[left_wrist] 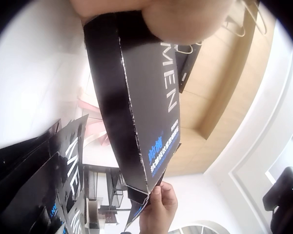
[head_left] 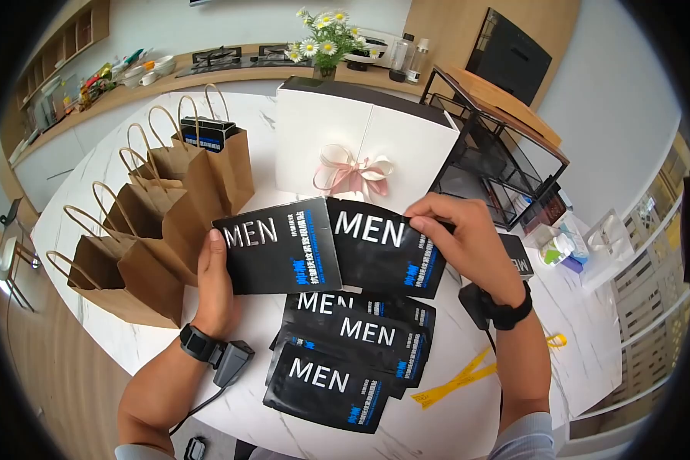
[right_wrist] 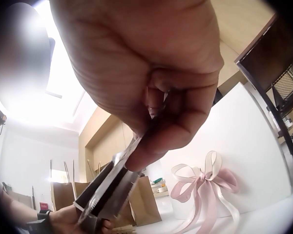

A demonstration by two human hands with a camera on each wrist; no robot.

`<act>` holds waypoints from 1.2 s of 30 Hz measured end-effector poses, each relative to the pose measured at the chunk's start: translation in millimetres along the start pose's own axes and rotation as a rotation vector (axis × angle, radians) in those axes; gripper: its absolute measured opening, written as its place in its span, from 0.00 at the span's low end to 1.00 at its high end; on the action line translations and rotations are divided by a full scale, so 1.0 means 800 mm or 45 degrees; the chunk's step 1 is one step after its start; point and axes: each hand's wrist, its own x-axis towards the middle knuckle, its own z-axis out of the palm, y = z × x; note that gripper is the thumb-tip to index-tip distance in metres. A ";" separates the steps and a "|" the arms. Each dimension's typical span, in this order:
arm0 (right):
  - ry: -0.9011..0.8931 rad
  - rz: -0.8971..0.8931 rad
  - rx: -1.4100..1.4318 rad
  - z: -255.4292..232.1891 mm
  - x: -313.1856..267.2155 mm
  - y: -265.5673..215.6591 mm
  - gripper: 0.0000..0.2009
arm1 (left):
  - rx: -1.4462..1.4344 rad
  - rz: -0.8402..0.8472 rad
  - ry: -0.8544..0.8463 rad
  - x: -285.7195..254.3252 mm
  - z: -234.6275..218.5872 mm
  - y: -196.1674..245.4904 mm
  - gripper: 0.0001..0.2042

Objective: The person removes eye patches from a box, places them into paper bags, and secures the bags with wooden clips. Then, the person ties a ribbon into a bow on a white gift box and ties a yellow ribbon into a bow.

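My left hand [head_left: 216, 280] grips a flat black box [head_left: 272, 264] printed MEN, with the thumb over its front face. Between thumb and fingers of my right hand [head_left: 468, 241] is the upper right corner of a black sachet [head_left: 379, 257], also lettered MEN. The sachet's left edge meets the box's right end, where the left wrist view shows an end flap [left_wrist: 136, 195] standing out. Several more black sachets [head_left: 322, 376] lie in an overlapping pile on the marble-look table [head_left: 261, 418] below both hands.
Brown paper bags [head_left: 123, 268] stand in a row at left; the far one holds a black box [head_left: 207, 134]. Behind my hands is a white gift box [head_left: 406, 146] with a pink bow [head_left: 353, 172]. Yellow strips [head_left: 452, 379] and a black rack [head_left: 498, 138] are at right.
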 end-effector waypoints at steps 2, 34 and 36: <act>0.003 0.040 0.025 -0.001 0.004 0.001 0.05 | -0.011 -0.004 -0.021 0.000 0.003 0.005 0.25; -0.118 0.469 0.682 0.085 0.001 -0.031 0.04 | 0.029 0.004 -0.106 -0.005 0.011 0.006 0.22; -0.101 0.527 0.705 0.089 0.007 -0.033 0.05 | 0.024 -0.002 -0.096 -0.006 0.012 0.007 0.22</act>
